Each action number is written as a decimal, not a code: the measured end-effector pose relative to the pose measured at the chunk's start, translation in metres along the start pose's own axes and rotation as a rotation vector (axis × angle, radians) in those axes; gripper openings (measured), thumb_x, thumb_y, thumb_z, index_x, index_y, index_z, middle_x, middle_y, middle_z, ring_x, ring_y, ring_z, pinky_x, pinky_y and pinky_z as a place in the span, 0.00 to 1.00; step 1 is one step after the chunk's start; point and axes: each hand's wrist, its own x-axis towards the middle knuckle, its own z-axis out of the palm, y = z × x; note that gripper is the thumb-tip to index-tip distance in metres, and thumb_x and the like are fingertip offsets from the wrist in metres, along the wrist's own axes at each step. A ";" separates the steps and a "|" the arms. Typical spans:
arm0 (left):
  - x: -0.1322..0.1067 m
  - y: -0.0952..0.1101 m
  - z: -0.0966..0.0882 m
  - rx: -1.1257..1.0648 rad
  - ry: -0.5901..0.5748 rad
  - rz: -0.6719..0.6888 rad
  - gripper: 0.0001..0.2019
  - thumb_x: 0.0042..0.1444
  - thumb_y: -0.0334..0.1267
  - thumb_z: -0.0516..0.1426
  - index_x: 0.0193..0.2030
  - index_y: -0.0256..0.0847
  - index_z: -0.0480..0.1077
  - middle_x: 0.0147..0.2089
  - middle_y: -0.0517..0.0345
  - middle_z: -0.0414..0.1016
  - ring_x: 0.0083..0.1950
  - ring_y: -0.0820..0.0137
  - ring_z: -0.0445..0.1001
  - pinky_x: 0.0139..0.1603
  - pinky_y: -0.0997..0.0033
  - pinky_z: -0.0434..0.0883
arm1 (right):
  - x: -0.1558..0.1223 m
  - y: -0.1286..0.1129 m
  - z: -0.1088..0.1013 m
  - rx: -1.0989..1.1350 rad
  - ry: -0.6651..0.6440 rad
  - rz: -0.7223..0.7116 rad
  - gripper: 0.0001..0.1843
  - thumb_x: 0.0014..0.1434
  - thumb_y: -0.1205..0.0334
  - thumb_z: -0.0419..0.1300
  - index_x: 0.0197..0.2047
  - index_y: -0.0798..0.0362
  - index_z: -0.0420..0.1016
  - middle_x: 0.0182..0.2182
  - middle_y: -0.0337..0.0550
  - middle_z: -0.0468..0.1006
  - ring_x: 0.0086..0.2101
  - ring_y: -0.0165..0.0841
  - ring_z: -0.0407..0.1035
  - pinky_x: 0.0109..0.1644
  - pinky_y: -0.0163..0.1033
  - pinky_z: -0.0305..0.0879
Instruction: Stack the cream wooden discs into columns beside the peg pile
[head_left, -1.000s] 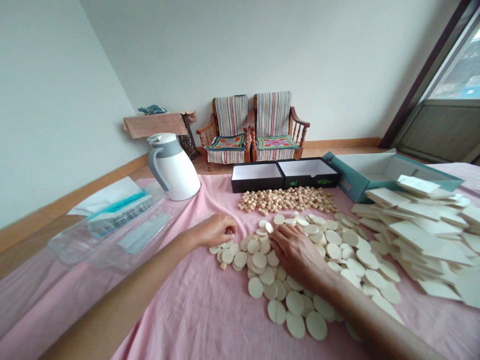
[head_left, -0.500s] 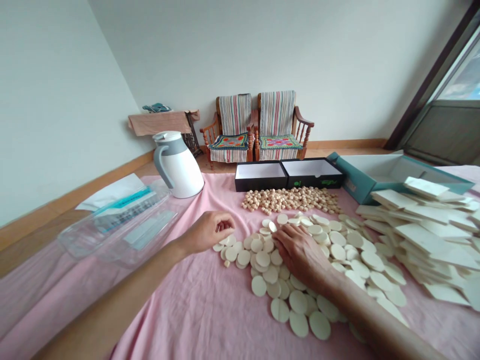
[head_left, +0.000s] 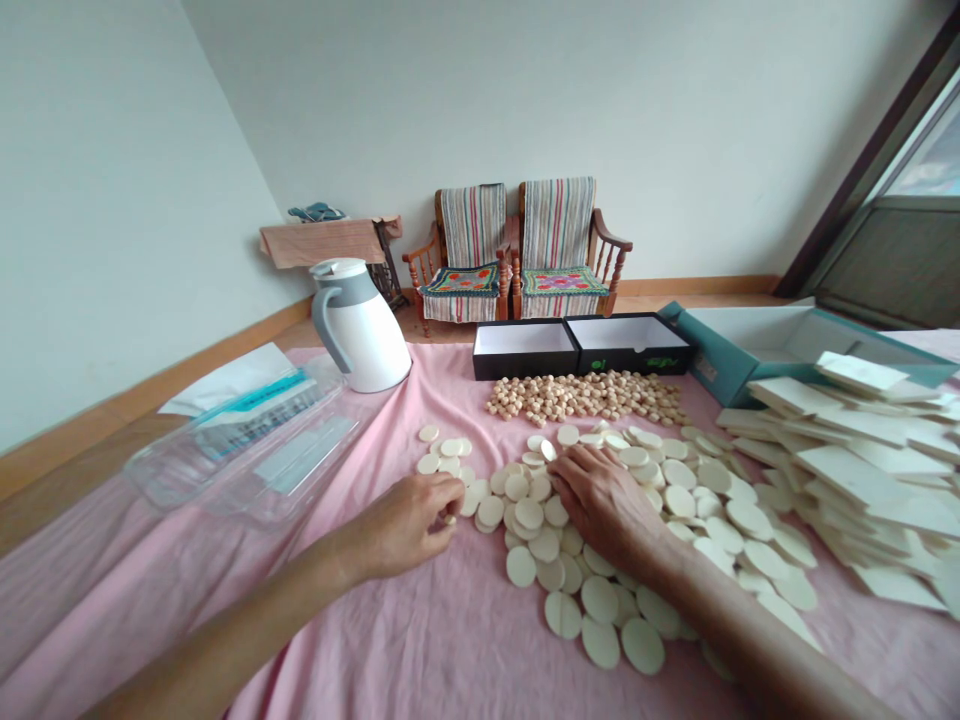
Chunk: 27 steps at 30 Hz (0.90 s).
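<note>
My left hand (head_left: 412,522) is closed in a pinch at the left edge of the disc pile, low over the pink cloth. Between its thumb and fingers shows a small pale wooden piece (head_left: 450,520). My right hand (head_left: 606,502) lies palm down on the heap of round cream discs (head_left: 601,600), its fingers stretched forward and close together. A tilted disc (head_left: 548,451) stands right by its fingertips; whatever is under the palm is hidden. Several loose discs (head_left: 428,464) lie apart beyond my left hand.
Small wooden pieces (head_left: 585,395) are heaped before two black boxes (head_left: 525,362). A teal box (head_left: 720,372) and stacked white slabs (head_left: 862,450) stand at right. A white jug (head_left: 367,340) and clear plastic packaging (head_left: 247,440) are at left on the pink cloth (head_left: 420,640).
My left hand has come back toward me and pinched up the small wooden piece that lay on the cloth. Discs it covered before now show. My right hand has stayed in place.
</note>
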 end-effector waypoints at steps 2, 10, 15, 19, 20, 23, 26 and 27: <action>0.015 -0.004 -0.008 -0.002 0.086 -0.019 0.04 0.49 0.27 0.53 0.27 0.39 0.65 0.28 0.61 0.68 0.29 0.74 0.66 0.30 0.76 0.61 | 0.000 0.000 0.000 0.003 -0.009 0.010 0.09 0.62 0.68 0.49 0.37 0.54 0.70 0.33 0.43 0.70 0.36 0.34 0.62 0.44 0.40 0.54; 0.075 -0.035 -0.038 -0.285 0.650 -0.097 0.12 0.55 0.40 0.55 0.43 0.37 0.67 0.41 0.53 0.75 0.38 0.71 0.75 0.39 0.72 0.72 | 0.000 -0.001 -0.001 0.016 -0.003 0.011 0.08 0.62 0.68 0.50 0.36 0.53 0.70 0.34 0.43 0.70 0.37 0.34 0.62 0.43 0.40 0.54; 0.057 -0.055 -0.035 -0.157 0.434 -0.167 0.10 0.55 0.41 0.54 0.39 0.37 0.70 0.38 0.54 0.77 0.37 0.69 0.75 0.37 0.72 0.71 | 0.000 0.000 0.000 0.004 0.005 0.000 0.09 0.62 0.67 0.50 0.37 0.53 0.70 0.34 0.43 0.70 0.37 0.34 0.62 0.44 0.40 0.54; 0.038 -0.074 -0.025 0.017 0.146 -0.185 0.20 0.52 0.47 0.57 0.48 0.36 0.70 0.47 0.48 0.74 0.48 0.61 0.72 0.48 0.64 0.69 | 0.000 -0.001 -0.001 0.004 0.003 0.007 0.09 0.63 0.67 0.49 0.38 0.54 0.70 0.33 0.43 0.70 0.36 0.35 0.61 0.43 0.40 0.54; 0.035 -0.077 -0.023 0.050 0.100 -0.169 0.25 0.49 0.49 0.60 0.51 0.36 0.68 0.50 0.46 0.72 0.51 0.59 0.70 0.52 0.62 0.66 | 0.000 -0.001 -0.001 0.004 0.003 0.007 0.09 0.63 0.67 0.49 0.38 0.54 0.70 0.33 0.43 0.70 0.36 0.35 0.61 0.43 0.40 0.54; 0.029 -0.083 -0.020 0.074 -0.001 -0.096 0.39 0.40 0.53 0.65 0.58 0.39 0.64 0.56 0.45 0.67 0.58 0.55 0.64 0.58 0.59 0.61 | 0.000 -0.001 -0.001 0.006 -0.002 0.003 0.09 0.62 0.67 0.49 0.37 0.54 0.71 0.33 0.43 0.70 0.37 0.35 0.61 0.43 0.40 0.54; 0.028 -0.082 -0.020 0.039 -0.039 -0.063 0.39 0.38 0.52 0.66 0.58 0.41 0.64 0.53 0.48 0.66 0.54 0.58 0.65 0.55 0.63 0.63 | 0.000 -0.001 -0.001 0.011 -0.003 0.009 0.09 0.62 0.68 0.49 0.37 0.54 0.71 0.33 0.43 0.70 0.37 0.35 0.61 0.44 0.41 0.54; 0.029 -0.081 -0.020 0.026 -0.043 -0.064 0.37 0.39 0.51 0.66 0.57 0.41 0.65 0.50 0.49 0.66 0.51 0.60 0.66 0.52 0.65 0.65 | 0.000 -0.001 -0.001 0.011 -0.004 0.011 0.09 0.62 0.68 0.50 0.37 0.54 0.71 0.33 0.43 0.70 0.37 0.35 0.61 0.44 0.41 0.54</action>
